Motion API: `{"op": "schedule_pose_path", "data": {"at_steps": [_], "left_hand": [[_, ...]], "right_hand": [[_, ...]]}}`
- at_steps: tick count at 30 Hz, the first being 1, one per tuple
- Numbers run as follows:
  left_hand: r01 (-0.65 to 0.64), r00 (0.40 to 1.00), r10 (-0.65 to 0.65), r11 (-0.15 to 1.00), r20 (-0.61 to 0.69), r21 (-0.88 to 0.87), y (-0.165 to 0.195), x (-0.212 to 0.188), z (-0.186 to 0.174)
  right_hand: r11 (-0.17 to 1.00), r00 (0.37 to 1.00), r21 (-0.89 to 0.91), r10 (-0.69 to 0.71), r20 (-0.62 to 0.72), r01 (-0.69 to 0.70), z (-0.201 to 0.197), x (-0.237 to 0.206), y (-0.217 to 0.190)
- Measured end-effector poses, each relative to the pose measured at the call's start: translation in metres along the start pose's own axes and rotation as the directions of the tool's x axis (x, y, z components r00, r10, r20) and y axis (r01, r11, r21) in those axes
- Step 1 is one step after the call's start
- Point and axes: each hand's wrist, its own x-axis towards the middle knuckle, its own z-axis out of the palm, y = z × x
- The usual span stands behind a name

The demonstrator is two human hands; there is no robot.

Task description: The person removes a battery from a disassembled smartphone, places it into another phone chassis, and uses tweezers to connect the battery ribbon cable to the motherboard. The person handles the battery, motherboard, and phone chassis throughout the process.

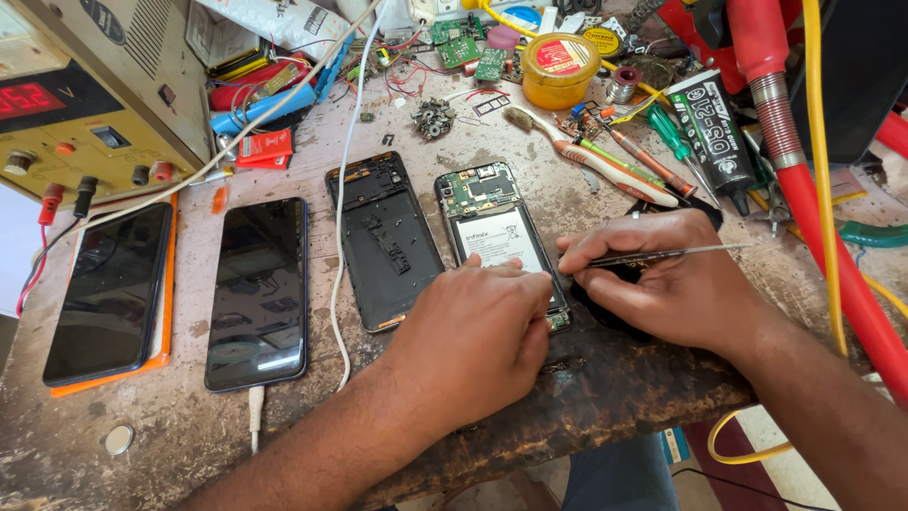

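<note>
**Both hands down on the opened phone**

Head view, looking straight down at a worn, stained grey bench (586, 397). The left hand (478, 331) comes in from the lower left, forearm angled up across the bench edge, palm down, knuckles up. Its fingers are curled narrow and pressed onto the lower half of the opened smartphone with its green circuit board and white-labelled battery showing (492, 222), pinning it flat. The phone lies face down near the middle of the bench, long side running away from the camera.

The right hand (662, 279) reaches in from the lower right, wrist resting on the bench beside the phone's right edge. Its fingers are pinched shut around thin silver metal tweezers (662, 254), which lie almost level, one end pointing left at the battery, the other sticking out to the right past the knuckles.

Just left of the open phone lies the detached black plastic back cover (383, 241), inner side up. Further left, a dark glass-fronted phone (258, 293) with a white cable plugged into its lower end, then another dark phone on an orange backing (109, 293). Behind the hands: a white-and-orange toothbrush (586, 156) and a round yellow tin (560, 68).
</note>
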Motion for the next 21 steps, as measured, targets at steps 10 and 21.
{"op": "schedule_pose_path", "data": {"at_steps": [10, 21], "left_hand": [[0.012, 1.000, -0.012, 1.000, 0.008, 0.001, 0.002, 0.001, -0.002], [-0.159, 0.979, 0.161, 0.987, -0.123, 0.026, -0.001, 0.000, -0.001]], "right_hand": [[1.000, 1.000, 0.024, 0.005, -0.013, -0.004, 0.001, -0.007, 0.000], [0.997, 1.000, 0.070, -0.023, -0.020, 0.024, 0.001, -0.014, 0.001]]}}
